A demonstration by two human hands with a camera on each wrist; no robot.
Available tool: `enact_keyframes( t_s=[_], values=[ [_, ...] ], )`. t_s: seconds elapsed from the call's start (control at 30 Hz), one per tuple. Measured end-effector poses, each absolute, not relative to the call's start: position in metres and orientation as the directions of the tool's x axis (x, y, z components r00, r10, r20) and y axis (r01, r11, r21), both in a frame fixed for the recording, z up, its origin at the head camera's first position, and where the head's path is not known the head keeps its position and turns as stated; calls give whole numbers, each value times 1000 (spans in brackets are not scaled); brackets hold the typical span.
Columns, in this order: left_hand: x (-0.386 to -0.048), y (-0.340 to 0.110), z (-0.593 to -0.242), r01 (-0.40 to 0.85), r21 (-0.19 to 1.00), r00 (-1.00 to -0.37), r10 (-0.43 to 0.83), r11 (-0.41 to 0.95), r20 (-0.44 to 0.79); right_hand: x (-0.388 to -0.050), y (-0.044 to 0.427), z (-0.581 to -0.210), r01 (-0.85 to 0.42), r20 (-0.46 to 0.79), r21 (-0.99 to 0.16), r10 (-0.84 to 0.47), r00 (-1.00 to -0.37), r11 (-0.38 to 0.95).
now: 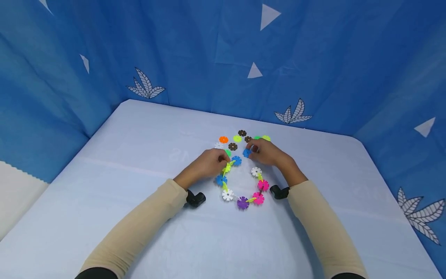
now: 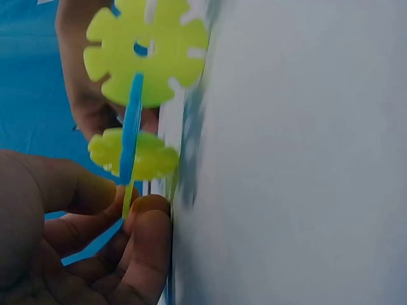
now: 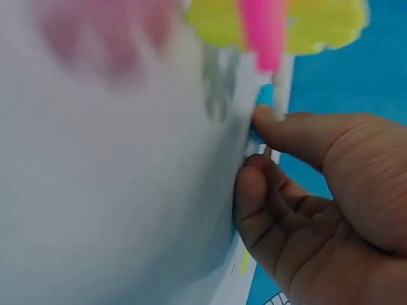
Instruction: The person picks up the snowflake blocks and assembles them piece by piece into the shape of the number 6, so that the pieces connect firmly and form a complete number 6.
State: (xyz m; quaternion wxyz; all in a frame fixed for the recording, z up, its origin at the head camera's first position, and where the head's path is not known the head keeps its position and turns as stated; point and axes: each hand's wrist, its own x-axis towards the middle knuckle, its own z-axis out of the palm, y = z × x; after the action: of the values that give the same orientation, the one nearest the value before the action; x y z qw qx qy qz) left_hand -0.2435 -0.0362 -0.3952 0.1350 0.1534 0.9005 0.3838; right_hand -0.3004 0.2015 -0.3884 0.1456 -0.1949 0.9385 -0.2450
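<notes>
A curved chain of notched plastic snowflake discs lies on the white table, with a purple disc [image 1: 242, 203] at its near side and a white disc [image 1: 256, 171] at its right end. At the chain's left arm, my left hand [image 1: 211, 163] pinches a yellow-green disc [image 1: 227, 167] between thumb and fingers; a blue disc [image 1: 236, 161] ends that arm. Farther right, my right hand [image 1: 267, 152] holds a loose blue snowflake disc [image 1: 246, 153] at its edge. In the right wrist view, the thumb and fingers of the right hand [image 3: 305, 197] partly hide that disc.
Loose discs lie beyond the hands: an orange disc [image 1: 223, 139], a brown disc [image 1: 232, 146], a yellow-green disc [image 1: 237, 138] and several others. Black wrist devices sit at the left wrist [image 1: 196, 198] and right wrist [image 1: 279, 192]. A blue curtain [image 1: 209, 58] hangs behind the table.
</notes>
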Motion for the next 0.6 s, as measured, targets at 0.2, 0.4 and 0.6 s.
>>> enact_keyframes(
  t_s=[0.2, 0.4, 0.6],
  values=[
    [-254, -41, -393, 213, 732, -898, 424, 648, -114, -279, 209, -382, -238, -153, -566, -384, -911, 790],
    [-266, -41, -395, 221, 750, -870, 473, 624, -138, -259, 207, -381, -247, -123, -580, -383, -915, 776],
    [-272, -42, -399, 205, 782, -847, 507, 588, -159, -249, 194, -379, -267, -118, -549, -390, -913, 792]
  ],
)
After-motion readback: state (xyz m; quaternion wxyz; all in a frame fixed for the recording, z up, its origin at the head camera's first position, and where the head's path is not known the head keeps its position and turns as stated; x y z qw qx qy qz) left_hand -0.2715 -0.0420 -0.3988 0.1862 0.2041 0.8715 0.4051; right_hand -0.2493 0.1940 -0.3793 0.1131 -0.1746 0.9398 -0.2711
